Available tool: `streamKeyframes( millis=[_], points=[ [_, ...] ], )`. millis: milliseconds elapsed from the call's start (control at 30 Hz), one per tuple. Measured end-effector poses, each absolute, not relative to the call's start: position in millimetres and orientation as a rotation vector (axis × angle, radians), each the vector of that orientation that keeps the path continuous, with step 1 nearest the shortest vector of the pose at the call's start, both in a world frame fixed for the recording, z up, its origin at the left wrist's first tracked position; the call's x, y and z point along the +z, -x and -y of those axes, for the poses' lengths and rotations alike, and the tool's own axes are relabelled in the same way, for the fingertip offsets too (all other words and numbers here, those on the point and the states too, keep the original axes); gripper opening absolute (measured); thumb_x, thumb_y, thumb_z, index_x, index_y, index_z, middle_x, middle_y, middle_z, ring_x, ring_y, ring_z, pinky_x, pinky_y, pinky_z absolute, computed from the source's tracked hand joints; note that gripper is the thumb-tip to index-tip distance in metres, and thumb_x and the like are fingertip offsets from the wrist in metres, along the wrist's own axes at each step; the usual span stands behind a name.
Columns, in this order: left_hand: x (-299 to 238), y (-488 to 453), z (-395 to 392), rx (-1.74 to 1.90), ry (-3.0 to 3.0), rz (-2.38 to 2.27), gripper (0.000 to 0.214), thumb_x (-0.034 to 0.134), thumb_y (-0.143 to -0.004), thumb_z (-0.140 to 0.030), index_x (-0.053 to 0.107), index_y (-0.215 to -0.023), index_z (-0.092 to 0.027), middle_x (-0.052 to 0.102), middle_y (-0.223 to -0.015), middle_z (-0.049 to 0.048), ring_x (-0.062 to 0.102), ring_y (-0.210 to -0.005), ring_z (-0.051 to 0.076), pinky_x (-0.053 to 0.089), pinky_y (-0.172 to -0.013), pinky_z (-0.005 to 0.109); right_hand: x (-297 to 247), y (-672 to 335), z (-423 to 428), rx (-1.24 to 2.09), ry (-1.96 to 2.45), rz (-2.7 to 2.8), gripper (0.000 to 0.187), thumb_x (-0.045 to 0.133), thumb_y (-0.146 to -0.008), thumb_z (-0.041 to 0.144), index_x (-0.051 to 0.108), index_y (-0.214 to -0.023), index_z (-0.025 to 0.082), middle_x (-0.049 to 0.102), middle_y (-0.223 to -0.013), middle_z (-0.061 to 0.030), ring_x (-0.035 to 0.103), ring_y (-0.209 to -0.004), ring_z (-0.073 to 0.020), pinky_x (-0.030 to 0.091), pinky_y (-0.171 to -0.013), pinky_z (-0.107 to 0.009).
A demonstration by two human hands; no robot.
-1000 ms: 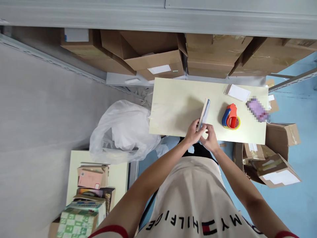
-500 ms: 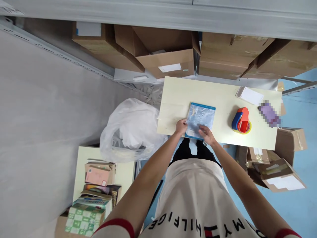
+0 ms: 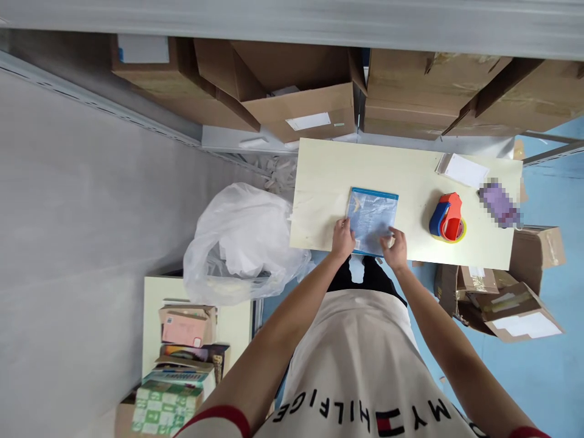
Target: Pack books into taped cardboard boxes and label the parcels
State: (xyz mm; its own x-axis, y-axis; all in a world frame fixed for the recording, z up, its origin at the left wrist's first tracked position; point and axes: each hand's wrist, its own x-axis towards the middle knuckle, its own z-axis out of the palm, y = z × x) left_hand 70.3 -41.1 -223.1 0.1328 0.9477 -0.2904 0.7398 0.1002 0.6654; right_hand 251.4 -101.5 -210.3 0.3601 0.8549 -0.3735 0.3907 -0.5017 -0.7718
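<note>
Right hand (image 3: pixel 395 248) newly at right edge of one blue packet (image 3: pixel 371 216), fingers half open; left hand (image 3: pixel 343 238) closed on left edge.

Shirt (image 3: pixel 351 347): on the wearer's side of both hands, I read "MY" and "HILFIGE", upside down, a flag emblem (image 3: pixel 384 425) between.
Blue package (image 3: pixel 371 218): between left hand (image 3: pixel 343 239) and right hand (image 3: pixel 395 249); print too small for me.
Carton label (image 3: pixel 308 121): beyond the left hand, illegible.
</note>
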Motion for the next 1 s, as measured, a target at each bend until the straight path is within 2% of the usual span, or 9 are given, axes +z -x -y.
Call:
streamKeyframes(
  millis=[100, 267, 400, 567, 633, 700, 833, 900, 1000],
  points=[
    [-229.6, -65.7, 39.3, 0.411, -1.558, -1.698, 0.047, 0.057, -0.083, -0.012, 0.058, -0.130, -0.015, 0.059, -0.124, 0.0158, 0.057, -0.119, 0.030, 0.047, -0.104, 0.048, -213.1, -257.1, 102.9, 1.076, 2.117, 0.843, 0.061, 0.068, -0.072, 0.046, 0.056, -0.125, 0.018, 0.063, -0.119, -0.0159, 0.061, -0.106, -0.0305, 0.050, -0.094, -0.052],
    [-232.3, -72.2, 31.7, 0.421, -1.388, -1.709, 0.044, 0.058, -0.083, -0.011, 0.062, -0.126, -0.017, 0.066, -0.119, 0.0123, 0.065, -0.106, 0.024, 0.053, -0.096, 0.042, -206.2, -271.6, 93.2, 1.355, 1.905, 0.561, 0.048, 0.072, -0.064, 0.043, 0.064, -0.105, 0.019, 0.071, -0.094, -0.0065, 0.065, -0.086, -0.0241, 0.053, -0.079, -0.041],
    [-228.9, -101.9, 28.8, 0.435, -1.355, -1.543, 0.039, 0.059, -0.083, -0.010, 0.064, -0.121, -0.016, 0.069, -0.114, 0.0109, 0.068, -0.097, 0.020, 0.056, -0.090, 0.038, -178.7, -300.5, 89.0, 1.356, 1.783, 0.510, 0.040, 0.071, -0.067, 0.041, 0.064, -0.101, 0.020, 0.071, -0.094, -0.0041, 0.066, -0.081, -0.0214, 0.052, -0.073, -0.036],
    [-214.3, -119.4, 24.3, 0.490, -1.421, -1.444, 0.028, 0.069, -0.070, -0.005, 0.073, -0.095, -0.018, 0.068, -0.115, 0.0116, 0.057, -0.121, 0.029, 0.042, -0.111, 0.048, -139.3, -302.6, 79.3, 1.344, 1.732, 0.658, 0.039, 0.072, -0.068, 0.036, 0.060, -0.103, 0.023, 0.068, -0.100, -0.0017, 0.064, -0.077, -0.0165, 0.052, -0.073, -0.033],
    [-208.4, -112.8, 20.5, 0.495, -1.380, -1.414, 0.030, 0.070, -0.065, -0.004, 0.073, -0.091, -0.018, 0.066, -0.117, 0.0127, 0.053, -0.126, 0.032, 0.037, -0.114, 0.050, -127.4, -285.6, 72.3, 1.377, 1.692, 0.718, 0.038, 0.072, -0.066, 0.033, 0.057, -0.100, 0.024, 0.066, -0.103, -0.0009, 0.062, -0.074, -0.0144, 0.052, -0.070, -0.031],
    [-202.8, -100.4, 16.9, 0.486, -1.275, -1.372, 0.030, 0.067, -0.065, -0.006, 0.073, -0.093, -0.017, 0.066, -0.116, 0.0125, 0.056, -0.121, 0.032, 0.041, -0.110, 0.050, -118.0, -263.2, 64.5, 1.414, 1.663, 0.761, 0.037, 0.071, -0.066, 0.029, 0.054, -0.099, 0.025, 0.064, -0.105, -0.0003, 0.061, -0.071, -0.0128, 0.051, -0.066, -0.029],
    [-187.5, -64.9, 14.5, 0.518, -0.991, -1.306, 0.038, 0.049, -0.083, -0.022, 0.065, -0.117, -0.018, 0.068, -0.109, 0.0100, 0.068, -0.092, 0.022, 0.055, -0.084, 0.040, -111.2, -215.1, 48.0, 1.454, 1.703, 0.861, 0.035, 0.064, -0.066, 0.026, 0.052, -0.099, 0.025, 0.062, -0.104, 0.0005, 0.057, -0.063, -0.0102, 0.049, -0.059, -0.028],
    [-178.5, -44.7, 16.0, 0.605, -0.748, -1.246, 0.041, 0.043, -0.090, -0.034, 0.057, -0.127, -0.021, 0.068, -0.108, 0.0085, 0.068, -0.090, 0.020, 0.056, -0.079, 0.037, -116.3, -190.7, 39.8, 1.450, 1.735, 0.915, 0.035, 0.062, -0.066, 0.025, 0.051, -0.099, 0.025, 0.062, -0.102, 0.0006, 0.055, -0.061, -0.0097, 0.050, -0.057, -0.028],
    [-171.3, -18.4, 18.8, 0.685, -0.559, -1.182, 0.046, 0.047, -0.090, -0.056, 0.056, -0.121, -0.023, 0.068, -0.106, 0.0068, 0.067, -0.095, 0.021, 0.054, -0.079, 0.035, -132.5, -154.1, 28.9, 1.453, 1.769, 0.996, 0.034, 0.060, -0.066, 0.024, 0.051, -0.099, 0.024, 0.062, -0.101, 0.0000, 0.056, -0.060, -0.0102, 0.053, -0.057, -0.029]
  ],
)
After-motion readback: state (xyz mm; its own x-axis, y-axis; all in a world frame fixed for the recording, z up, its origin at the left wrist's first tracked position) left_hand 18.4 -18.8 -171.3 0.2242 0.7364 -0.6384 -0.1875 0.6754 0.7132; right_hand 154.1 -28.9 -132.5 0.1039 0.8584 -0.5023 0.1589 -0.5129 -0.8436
